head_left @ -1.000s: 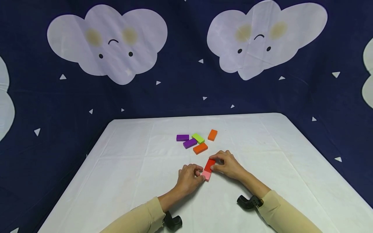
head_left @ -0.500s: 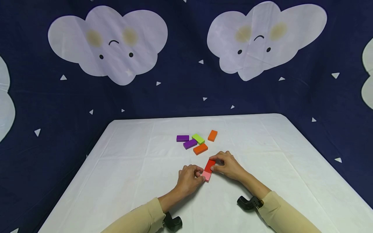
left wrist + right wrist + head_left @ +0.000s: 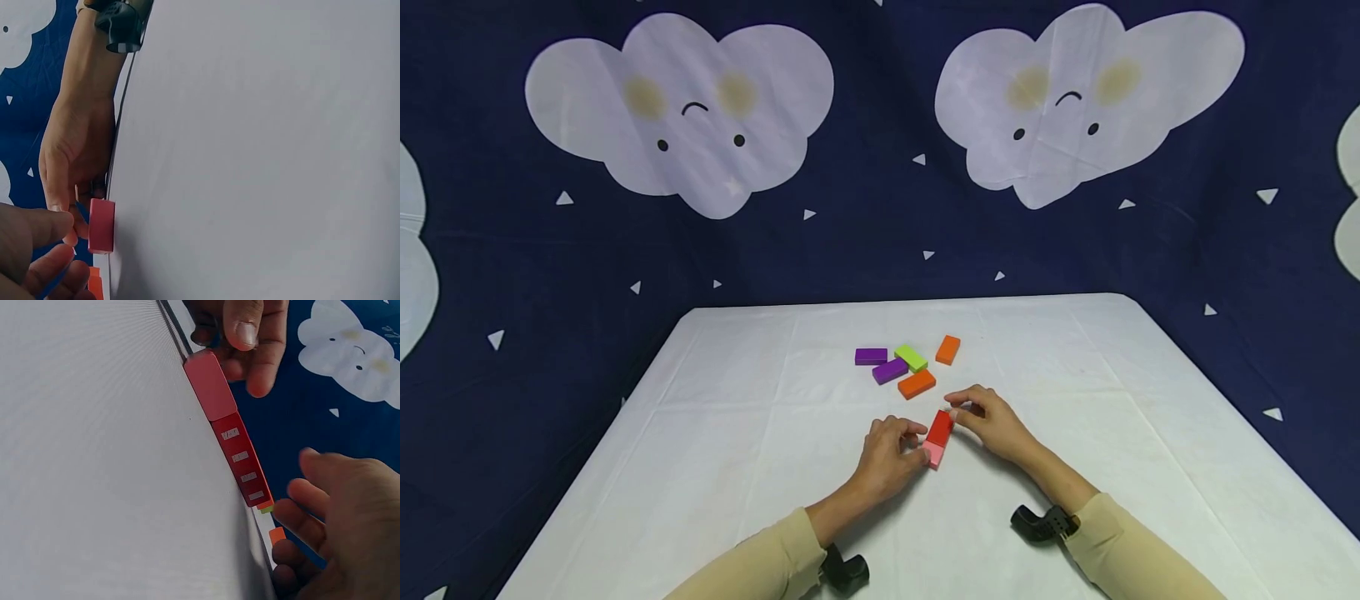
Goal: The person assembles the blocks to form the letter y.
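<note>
A red block [image 3: 938,427] and a pink block [image 3: 933,453] stand end to end on the white table, in one slanting line. My left hand [image 3: 886,458] is just left of the pair, its thumb tip right at the pink block in the head view. In the right wrist view its fingers hang loosely beside the pink block [image 3: 211,386]. My right hand [image 3: 992,423] hovers by the far end of the red block, fingers parted and holding nothing. Pale slot-like marks show along the side of the red block [image 3: 242,462].
Farther back on the table [image 3: 760,467] lie a purple block [image 3: 871,357], a second purple block [image 3: 891,371], a green block [image 3: 911,358], an orange block [image 3: 917,384] and another orange block [image 3: 948,350]. A dark blue cloth [image 3: 880,233] with clouds hangs behind.
My right hand has let go of the red block and drawn slightly away to the right. The left fingers have loosened and shifted a little upward. The back blocks stay put.
</note>
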A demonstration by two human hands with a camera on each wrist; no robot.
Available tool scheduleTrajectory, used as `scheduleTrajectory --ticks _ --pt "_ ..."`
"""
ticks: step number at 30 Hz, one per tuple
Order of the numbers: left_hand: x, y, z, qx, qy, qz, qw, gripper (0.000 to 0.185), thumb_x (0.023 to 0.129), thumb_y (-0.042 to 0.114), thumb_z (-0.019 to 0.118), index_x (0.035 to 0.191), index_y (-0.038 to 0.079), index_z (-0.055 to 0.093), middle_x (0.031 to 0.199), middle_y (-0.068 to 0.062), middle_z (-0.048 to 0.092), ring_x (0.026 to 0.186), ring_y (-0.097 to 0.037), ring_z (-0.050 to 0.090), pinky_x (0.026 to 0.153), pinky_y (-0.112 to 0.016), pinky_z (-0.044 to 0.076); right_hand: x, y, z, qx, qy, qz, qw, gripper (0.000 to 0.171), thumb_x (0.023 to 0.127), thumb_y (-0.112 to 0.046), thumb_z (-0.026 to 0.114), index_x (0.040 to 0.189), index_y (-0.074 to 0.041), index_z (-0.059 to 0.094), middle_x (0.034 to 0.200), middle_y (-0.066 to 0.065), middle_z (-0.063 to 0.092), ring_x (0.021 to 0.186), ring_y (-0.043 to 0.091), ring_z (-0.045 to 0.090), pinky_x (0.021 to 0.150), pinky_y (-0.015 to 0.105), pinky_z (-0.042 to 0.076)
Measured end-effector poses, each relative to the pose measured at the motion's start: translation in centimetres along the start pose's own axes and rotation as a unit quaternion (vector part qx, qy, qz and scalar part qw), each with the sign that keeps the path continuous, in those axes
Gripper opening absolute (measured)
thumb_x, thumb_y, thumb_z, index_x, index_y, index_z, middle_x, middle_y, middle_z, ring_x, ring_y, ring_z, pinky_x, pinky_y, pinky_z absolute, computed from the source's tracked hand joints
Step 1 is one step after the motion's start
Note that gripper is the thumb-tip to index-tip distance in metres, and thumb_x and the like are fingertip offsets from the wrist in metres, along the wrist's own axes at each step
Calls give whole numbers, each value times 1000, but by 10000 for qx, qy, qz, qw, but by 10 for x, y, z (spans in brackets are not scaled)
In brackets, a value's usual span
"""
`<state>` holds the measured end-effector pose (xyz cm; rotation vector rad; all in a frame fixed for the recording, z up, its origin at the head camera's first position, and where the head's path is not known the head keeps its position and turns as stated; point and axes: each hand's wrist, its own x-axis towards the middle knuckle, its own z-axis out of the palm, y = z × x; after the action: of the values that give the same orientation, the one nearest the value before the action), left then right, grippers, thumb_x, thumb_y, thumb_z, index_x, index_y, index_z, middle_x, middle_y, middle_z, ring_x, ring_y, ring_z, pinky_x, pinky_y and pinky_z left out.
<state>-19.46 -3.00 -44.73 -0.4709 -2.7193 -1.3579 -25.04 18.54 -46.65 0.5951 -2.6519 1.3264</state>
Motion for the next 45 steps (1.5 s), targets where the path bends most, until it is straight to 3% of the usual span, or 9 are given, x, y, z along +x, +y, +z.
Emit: scheduleTrajectory --ticks 10,16,24,33,45 --pt "5 1 -3 19 -73 378 9993 22 79 9 68 101 9 72 102 -5 69 92 -16 45 77 -26 36 1 0 -1 450 198 128 9987 27 89 -22 64 112 -9 67 103 7 67 75 6 51 69 21 42" --pt "9 4 -3 121 -242 355 9990 23 81 11 68 103 11 73 110 1 70 99 -16 48 84 -28 38 1 0 -1 531 223 83 9983 25 90 -20 63 112 -9 67 104 9 67 72 5 50 67 21 42" --pt "12 3 -1 303 -259 901 9951 27 79 10 69 106 9 72 115 -4 69 99 -19 50 84 -31 38 2 0 0 645 283 113 9975 26 90 -21 63 113 -9 66 106 10 66 72 5 49 66 21 41" --pt "13 3 1 607 -408 906 9932 26 79 12 70 105 10 73 114 1 70 98 -17 50 85 -33 36 2 -2 -1 629 286 243 9973 31 89 -21 63 117 -7 63 109 12 66 73 4 52 64 22 43" --pt "13 4 2 790 -512 778 9925 27 80 14 69 106 12 73 116 5 69 95 -15 49 79 -30 30 12 -9 -6 721 241 525 9957 35 89 -26 64 121 -11 61 115 13 65 81 16 55 69 24 45"
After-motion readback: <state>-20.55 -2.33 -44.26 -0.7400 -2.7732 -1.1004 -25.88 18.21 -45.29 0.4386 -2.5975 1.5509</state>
